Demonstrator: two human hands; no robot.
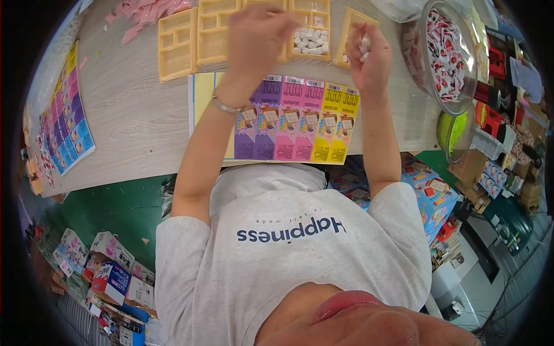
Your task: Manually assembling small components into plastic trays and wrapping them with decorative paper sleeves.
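Observation:
A row of pale yellow compartment trays (176, 68) lies along the far side of the table. Small white pieces (311, 41) fill the large near compartment of one tray. Smeared by motion, my left hand (257, 37) hangs over the tray to the left of that one, its fingertips pointing right; what its fingers hold cannot be made out. My right hand (372, 60) is curled around several white pieces (365, 46), above the rightmost tray (351, 20). That hand hides part of this tray.
Printed purple, pink and yellow card sheets (291, 121) lie between my forearms. More coloured sheets (72, 121) rest at the left. Pink strips (150, 14) lie at the far left. A clear tub (444, 57) of red-and-white packets stands right, beside a container with bright green contents (453, 132).

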